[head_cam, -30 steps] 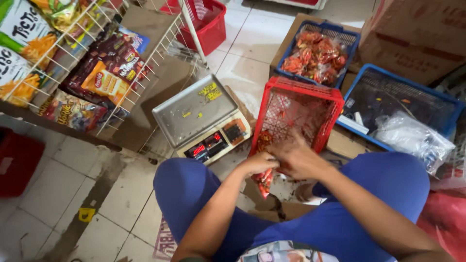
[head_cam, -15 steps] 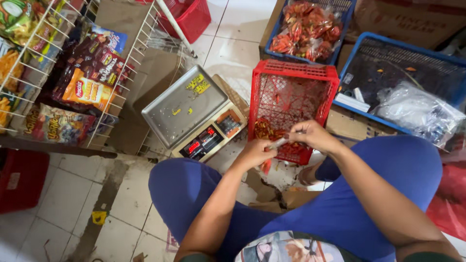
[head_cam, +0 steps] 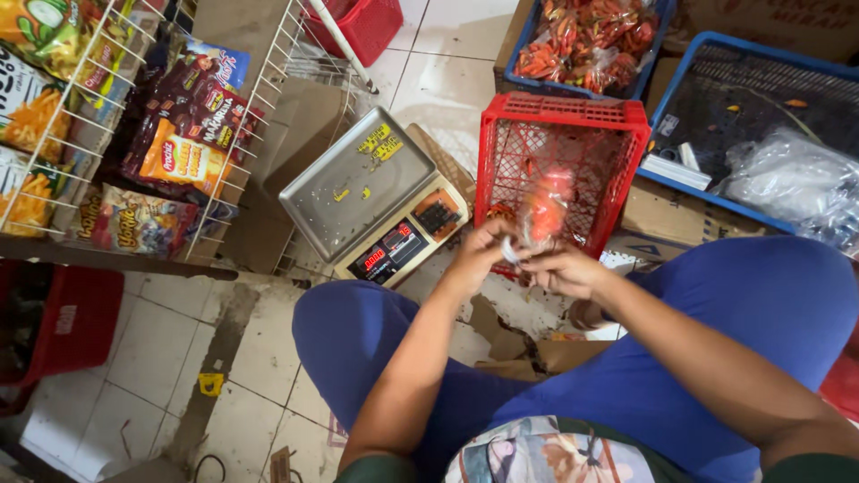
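Note:
A small clear plastic bag of red chilies (head_cam: pixel 546 213) is held up in front of the red plastic crate (head_cam: pixel 501 152). My left hand (head_cam: pixel 479 255) and my right hand (head_cam: pixel 564 268) both grip the bag's twisted neck, close together over my blue-trousered knees. The bag body blurs as it spins above my fingers. A digital scale (head_cam: pixel 371 206) with a steel pan stands on the floor just left of my hands.
Two blue crates stand beyond: one (head_cam: pixel 537 76) with filled chili bags, one (head_cam: pixel 752 72) with clear plastic bags. A white wire rack (head_cam: pixel 134 134) of snack packets is at left, and a red bin (head_cam: pixel 72 322) sits at lower left.
My hands have lifted out of the red crate's front and brought the chili bag up; the bag is now spinning between them. The view has shifted slightly.

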